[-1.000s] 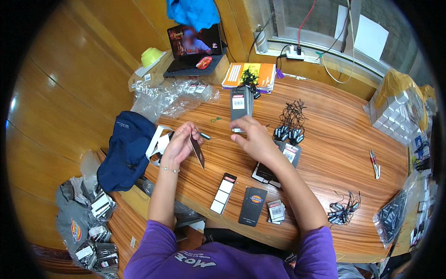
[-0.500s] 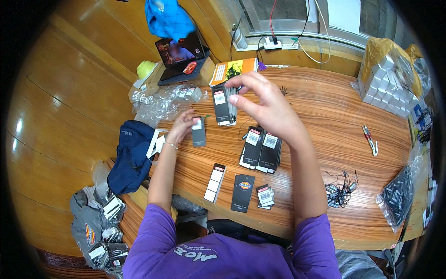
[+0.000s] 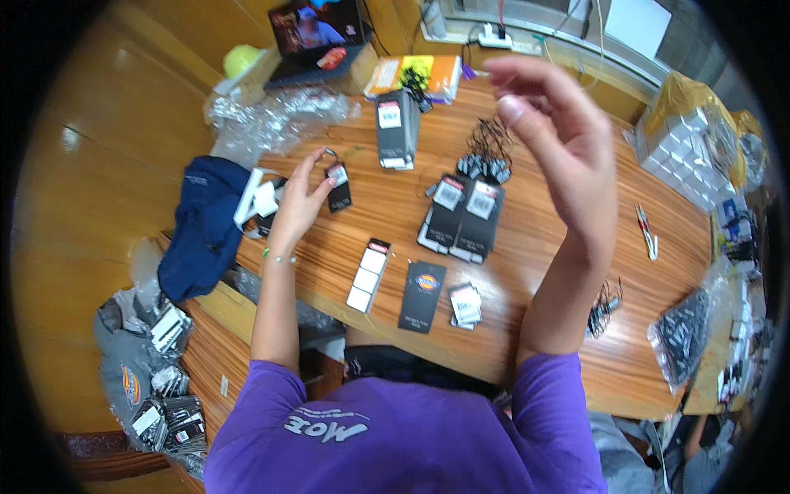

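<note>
My left hand (image 3: 300, 206), left of the middle, pinches a dark hang tag (image 3: 339, 198) near its top, where a white label shows. Raised over the back right of the table is my right hand (image 3: 568, 152), thumb and curled forefinger apart with nothing visible between them. A tall stack of dark hang tags (image 3: 393, 140) stands between the hands. Nearer lie two side-by-side stacks, a left tag stack (image 3: 445, 214) and a right tag stack (image 3: 479, 216). Behind them rests a bunch of black hang-tag strings (image 3: 487, 165) with grey ends.
Toward the front edge lie a white-label strip (image 3: 369, 276), a dark logo tag (image 3: 422, 296) and a small label stack (image 3: 465, 305). Red-handled snips (image 3: 647, 232) and a bag of white boxes (image 3: 683, 152) are right. A laptop (image 3: 317, 49) and clear plastic (image 3: 280, 123) are back left.
The view has shifted. My right hand has moved up and right, away from the tall tag stack, and the string bunch now shows. My left hand still has its tag.
</note>
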`<control>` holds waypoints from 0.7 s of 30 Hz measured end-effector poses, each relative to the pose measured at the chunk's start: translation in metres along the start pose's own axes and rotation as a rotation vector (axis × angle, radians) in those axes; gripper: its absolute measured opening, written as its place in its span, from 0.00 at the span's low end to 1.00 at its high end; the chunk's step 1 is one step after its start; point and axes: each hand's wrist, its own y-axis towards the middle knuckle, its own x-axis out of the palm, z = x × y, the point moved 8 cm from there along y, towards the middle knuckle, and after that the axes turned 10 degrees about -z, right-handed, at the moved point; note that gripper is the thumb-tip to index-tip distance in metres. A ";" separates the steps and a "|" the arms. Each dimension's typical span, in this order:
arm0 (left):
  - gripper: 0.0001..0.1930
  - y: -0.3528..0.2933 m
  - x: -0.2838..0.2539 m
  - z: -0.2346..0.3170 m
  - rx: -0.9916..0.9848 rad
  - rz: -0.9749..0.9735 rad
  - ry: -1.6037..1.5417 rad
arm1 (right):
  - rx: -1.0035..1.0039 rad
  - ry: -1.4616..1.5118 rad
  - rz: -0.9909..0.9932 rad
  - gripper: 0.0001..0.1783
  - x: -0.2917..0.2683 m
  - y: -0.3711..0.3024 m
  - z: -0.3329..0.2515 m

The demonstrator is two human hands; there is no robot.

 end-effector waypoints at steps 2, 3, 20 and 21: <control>0.23 -0.030 0.013 0.031 -0.008 -0.112 -0.101 | 0.020 -0.003 -0.023 0.13 -0.003 -0.006 -0.022; 0.22 -0.035 0.025 0.049 0.062 -0.197 -0.138 | 0.049 -0.044 0.012 0.13 -0.012 -0.010 -0.027; 0.32 -0.092 0.123 0.097 0.353 -0.468 0.206 | 0.748 -0.434 -0.527 0.23 0.092 -0.206 0.060; 0.32 -0.092 0.120 0.097 0.349 -0.462 0.194 | 0.739 -0.435 -0.538 0.23 0.094 -0.206 0.061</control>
